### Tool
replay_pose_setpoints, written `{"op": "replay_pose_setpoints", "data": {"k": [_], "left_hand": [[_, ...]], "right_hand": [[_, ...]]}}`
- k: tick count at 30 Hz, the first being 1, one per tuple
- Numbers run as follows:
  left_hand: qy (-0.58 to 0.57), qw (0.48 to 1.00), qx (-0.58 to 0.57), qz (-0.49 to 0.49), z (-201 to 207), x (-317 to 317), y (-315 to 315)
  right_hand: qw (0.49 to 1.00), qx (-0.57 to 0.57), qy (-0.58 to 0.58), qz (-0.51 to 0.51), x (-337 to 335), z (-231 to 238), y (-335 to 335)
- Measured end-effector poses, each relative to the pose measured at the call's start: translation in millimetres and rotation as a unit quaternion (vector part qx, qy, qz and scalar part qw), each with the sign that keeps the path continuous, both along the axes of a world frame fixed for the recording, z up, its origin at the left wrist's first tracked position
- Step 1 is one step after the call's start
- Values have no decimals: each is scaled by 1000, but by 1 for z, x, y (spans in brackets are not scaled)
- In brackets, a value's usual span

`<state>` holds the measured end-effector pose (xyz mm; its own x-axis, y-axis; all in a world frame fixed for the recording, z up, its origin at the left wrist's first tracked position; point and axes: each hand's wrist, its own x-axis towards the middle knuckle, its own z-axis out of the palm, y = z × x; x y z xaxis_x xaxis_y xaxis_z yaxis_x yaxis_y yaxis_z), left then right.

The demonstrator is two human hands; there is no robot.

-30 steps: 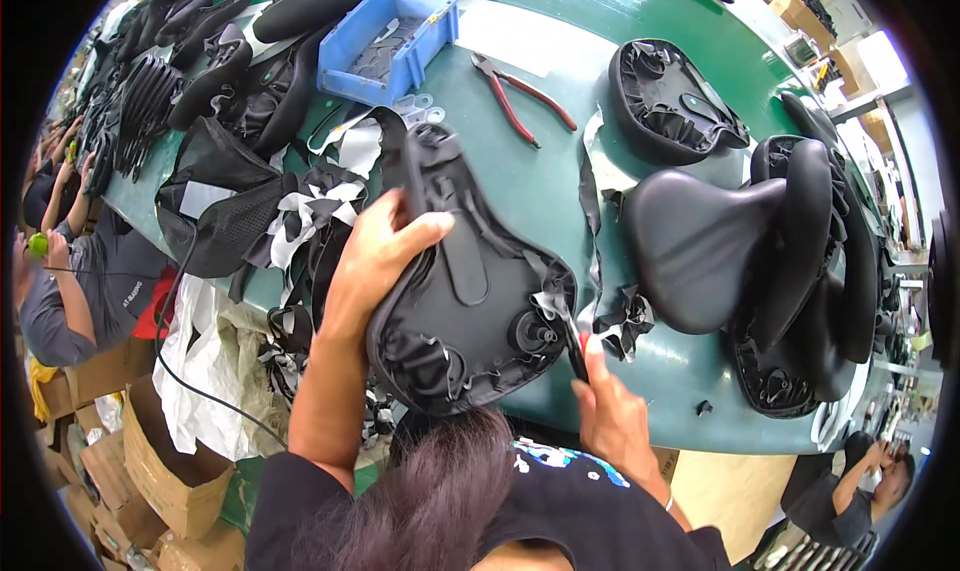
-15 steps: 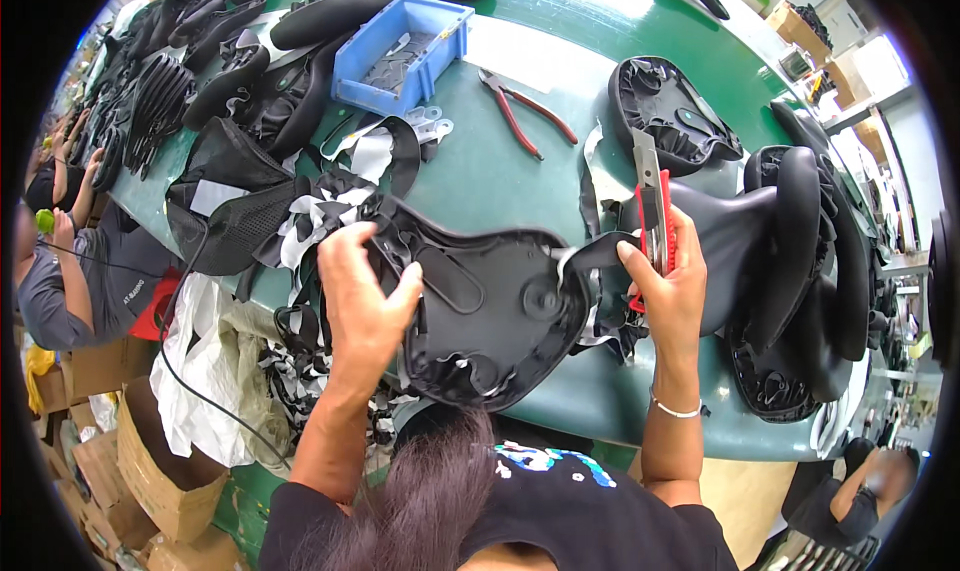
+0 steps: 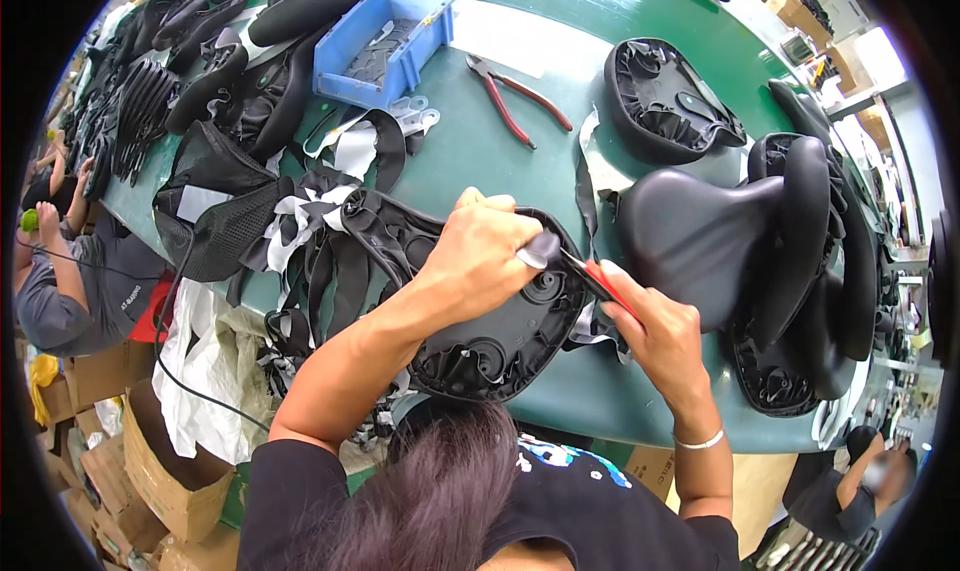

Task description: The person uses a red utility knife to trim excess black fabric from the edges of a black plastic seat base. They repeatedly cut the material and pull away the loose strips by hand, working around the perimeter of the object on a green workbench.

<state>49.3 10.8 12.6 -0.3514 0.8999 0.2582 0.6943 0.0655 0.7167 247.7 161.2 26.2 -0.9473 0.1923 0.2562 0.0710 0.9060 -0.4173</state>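
Observation:
A black bicycle saddle lies underside up on the green table before me, its cover edge folded in around the rim. My left hand is closed over the saddle, pinching a strip of cover material whose grey side shows. In my right hand is a red utility knife, its blade pointing left at the saddle's right rim, close to the pinched strip. Whether the blade touches the material I cannot tell. Cut black and grey scraps lie left of the saddle.
Red-handled pliers and a blue bin are beyond the saddle. Other saddles crowd the right, one upturned saddle behind them. A mesh-covered piece and piled saddles stand left. Cardboard boxes and co-workers are off the table.
My left hand has moved right across the saddle and now pinches the strip. My right hand has lowered the knife, turning its blade from upright to pointing left at the rim.

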Motion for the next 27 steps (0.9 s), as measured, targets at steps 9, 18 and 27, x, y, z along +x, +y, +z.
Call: {"op": "replay_pose_setpoints", "data": {"k": [9, 18, 27], "left_hand": [[-766, 522, 373, -32, 18, -17, -20], [193, 954, 169, 155, 3, -40, 20], [-585, 766, 210, 164, 3, -32, -21]], "right_hand": [[984, 16, -77, -158, 43, 3, -66], [984, 73, -97, -132, -12, 15, -43], [977, 175, -115, -31, -37, 29, 19]]}}
